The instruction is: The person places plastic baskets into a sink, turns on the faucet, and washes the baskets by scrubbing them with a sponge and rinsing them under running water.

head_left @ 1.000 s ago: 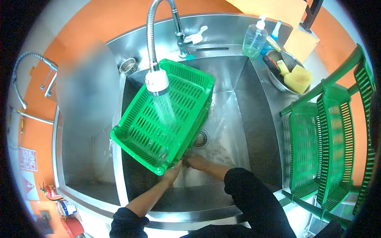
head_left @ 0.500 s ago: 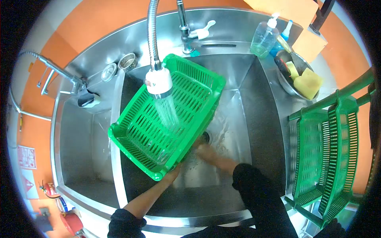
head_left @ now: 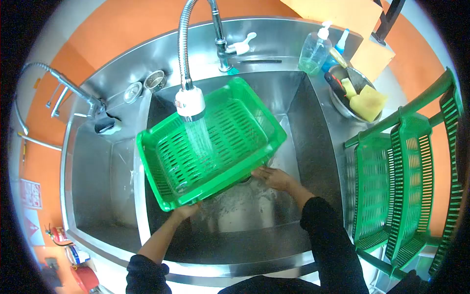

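A green slotted basket point(head_left: 223, 134) is tilted over the deep steel sink point(head_left: 245, 215), and water from the white spray head point(head_left: 190, 103) falls into it. My left hand point(head_left: 186, 210) grips the basket's lower left corner, its fingertips hidden beneath the rim. Close against the near side, towards the right, is my right hand point(head_left: 271, 177); its fingers reach to the basket's underside and are partly hidden, so their hold is unclear. The drain shows only partly below the basket.
At the back right stand a soap pump bottle point(head_left: 315, 51) and a metal bowl point(head_left: 342, 100) with a yellow sponge point(head_left: 368, 103). A green rack point(head_left: 374, 183) is on the right. A second sink point(head_left: 98, 186) lies left, with a black-and-white item point(head_left: 107, 126) at its back.
The basket has turned clockwise, its right end now lower and farther right. My right hand has moved up and right to its near side; my left hand has shifted left.
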The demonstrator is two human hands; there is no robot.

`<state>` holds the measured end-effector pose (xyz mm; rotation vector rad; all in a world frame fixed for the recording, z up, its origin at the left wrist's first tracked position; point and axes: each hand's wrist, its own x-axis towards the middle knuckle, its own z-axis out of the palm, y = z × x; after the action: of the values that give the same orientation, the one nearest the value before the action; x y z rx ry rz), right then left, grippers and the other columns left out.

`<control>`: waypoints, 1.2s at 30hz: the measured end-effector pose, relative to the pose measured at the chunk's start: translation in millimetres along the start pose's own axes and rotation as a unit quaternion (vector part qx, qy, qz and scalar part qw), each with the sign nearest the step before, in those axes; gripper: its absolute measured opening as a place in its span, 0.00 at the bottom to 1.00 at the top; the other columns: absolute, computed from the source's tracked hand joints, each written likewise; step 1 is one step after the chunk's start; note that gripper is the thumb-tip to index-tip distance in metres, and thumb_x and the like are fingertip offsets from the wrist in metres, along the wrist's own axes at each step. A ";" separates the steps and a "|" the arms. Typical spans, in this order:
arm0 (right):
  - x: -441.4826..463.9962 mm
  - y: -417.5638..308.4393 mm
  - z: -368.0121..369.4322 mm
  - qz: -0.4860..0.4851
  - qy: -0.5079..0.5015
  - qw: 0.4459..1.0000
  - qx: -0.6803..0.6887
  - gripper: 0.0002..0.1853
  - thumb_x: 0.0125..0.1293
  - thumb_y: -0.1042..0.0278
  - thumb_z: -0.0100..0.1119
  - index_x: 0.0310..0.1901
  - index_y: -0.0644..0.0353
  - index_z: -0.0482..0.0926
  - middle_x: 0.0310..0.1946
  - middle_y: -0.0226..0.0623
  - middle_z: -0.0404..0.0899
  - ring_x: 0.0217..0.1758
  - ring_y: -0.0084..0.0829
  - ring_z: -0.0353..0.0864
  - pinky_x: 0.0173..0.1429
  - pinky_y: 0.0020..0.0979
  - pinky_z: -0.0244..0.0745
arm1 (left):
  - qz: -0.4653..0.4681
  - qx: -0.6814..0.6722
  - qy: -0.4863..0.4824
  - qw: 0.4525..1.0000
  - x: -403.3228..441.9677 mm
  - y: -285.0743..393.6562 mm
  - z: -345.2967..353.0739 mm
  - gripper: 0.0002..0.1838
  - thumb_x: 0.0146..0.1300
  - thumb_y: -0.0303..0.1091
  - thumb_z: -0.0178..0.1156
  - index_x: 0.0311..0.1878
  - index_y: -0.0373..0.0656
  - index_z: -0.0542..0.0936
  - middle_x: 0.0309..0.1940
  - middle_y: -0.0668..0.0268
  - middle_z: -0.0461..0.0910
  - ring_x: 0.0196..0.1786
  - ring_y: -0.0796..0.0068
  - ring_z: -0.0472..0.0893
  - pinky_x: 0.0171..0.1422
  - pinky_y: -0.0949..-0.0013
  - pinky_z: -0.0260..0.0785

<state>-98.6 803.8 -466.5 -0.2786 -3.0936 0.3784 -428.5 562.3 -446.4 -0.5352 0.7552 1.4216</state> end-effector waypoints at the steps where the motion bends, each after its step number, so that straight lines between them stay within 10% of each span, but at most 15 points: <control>1: -7.0 -0.4 2.7 -0.032 -0.007 0.999 0.032 0.27 0.59 0.67 0.47 0.63 0.57 0.61 0.62 0.40 0.63 0.67 0.37 0.59 0.64 0.35 0.64 | 0.097 0.349 -0.011 0.932 0.9 2.1 3.1 0.18 0.61 0.38 0.46 0.50 0.39 0.72 0.50 0.57 0.74 0.52 0.60 0.73 0.59 0.60 0.66; 2: -12.5 0.1 5.8 -0.035 -0.007 0.999 0.031 0.27 0.59 0.67 0.47 0.63 0.57 0.61 0.62 0.40 0.63 0.67 0.37 0.59 0.64 0.35 0.64 | 0.189 0.545 0.022 0.816 2.1 4.4 5.5 0.18 0.58 0.37 0.48 0.51 0.40 0.72 0.51 0.58 0.74 0.54 0.60 0.72 0.60 0.60 0.64; 3: -16.6 0.2 7.0 -0.039 -0.018 0.999 0.016 0.26 0.59 0.68 0.47 0.62 0.58 0.62 0.61 0.40 0.63 0.66 0.38 0.60 0.63 0.35 0.65 | 0.286 0.834 0.040 0.469 -19.0 -5.3 43.3 0.21 0.56 0.38 0.52 0.53 0.41 0.71 0.54 0.57 0.72 0.56 0.59 0.71 0.64 0.60 0.60; 5: -10.8 -11.3 1.4 -0.049 -0.033 0.998 0.003 0.25 0.59 0.68 0.46 0.61 0.58 0.63 0.61 0.40 0.64 0.65 0.38 0.61 0.63 0.34 0.66 | 0.304 0.780 0.093 0.539 -26.3 -14.7 71.9 0.20 0.53 0.34 0.54 0.51 0.41 0.73 0.53 0.54 0.73 0.57 0.59 0.71 0.62 0.61 0.61; 10: 65.2 -76.4 -56.1 0.362 0.030 0.871 0.331 0.19 0.62 0.60 0.47 0.53 0.59 0.71 0.55 0.46 0.69 0.58 0.45 0.67 0.60 0.44 0.64 | 0.299 0.832 0.094 0.457 -32.2 -17.8 90.2 0.19 0.55 0.34 0.53 0.51 0.45 0.74 0.51 0.56 0.75 0.55 0.58 0.72 0.59 0.61 0.64; 13: 95.0 -37.3 17.9 0.245 0.214 0.942 0.080 0.21 0.64 0.55 0.46 0.51 0.61 0.72 0.53 0.50 0.70 0.57 0.49 0.68 0.60 0.45 0.62 | 0.302 0.857 0.085 0.409 -7.6 -9.2 58.6 0.21 0.54 0.34 0.52 0.53 0.45 0.73 0.51 0.56 0.75 0.55 0.58 0.72 0.61 0.61 0.63; 15: 118.2 -35.0 37.6 0.282 0.191 0.929 0.145 0.21 0.63 0.55 0.46 0.51 0.61 0.72 0.53 0.50 0.70 0.57 0.49 0.68 0.60 0.45 0.62 | 0.183 0.844 0.092 0.496 -12.1 -6.9 65.9 0.20 0.55 0.36 0.51 0.52 0.47 0.74 0.51 0.56 0.74 0.55 0.59 0.72 0.61 0.61 0.62; 23: 196.9 -102.7 87.7 0.296 0.155 0.905 0.265 0.20 0.63 0.57 0.46 0.52 0.62 0.72 0.53 0.50 0.70 0.57 0.49 0.67 0.60 0.44 0.62 | 0.342 0.830 0.066 0.436 -12.7 -10.9 76.6 0.13 0.49 0.31 0.57 0.41 0.42 0.78 0.42 0.51 0.78 0.46 0.54 0.76 0.52 0.59 0.69; 31: 131.9 -22.0 41.2 0.340 0.119 0.902 0.237 0.20 0.63 0.58 0.46 0.52 0.62 0.71 0.53 0.50 0.70 0.57 0.49 0.67 0.60 0.44 0.61 | 0.358 0.790 0.081 0.492 25.2 -12.8 39.7 0.47 0.45 0.34 0.63 0.65 0.52 0.44 0.41 0.47 0.76 0.42 0.43 0.76 0.47 0.53 0.71; 36: 144.8 -22.4 39.9 0.348 0.143 0.896 0.234 0.20 0.63 0.59 0.46 0.52 0.63 0.71 0.53 0.51 0.70 0.57 0.50 0.67 0.60 0.43 0.61 | 0.380 0.791 0.052 0.476 29.4 -16.4 34.0 0.48 0.44 0.36 0.65 0.65 0.52 0.45 0.43 0.47 0.76 0.43 0.42 0.76 0.49 0.52 0.70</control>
<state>-246.3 798.7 -501.1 -1.2810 -2.4054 0.9595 -407.8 605.4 -447.3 1.3783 2.1313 0.7475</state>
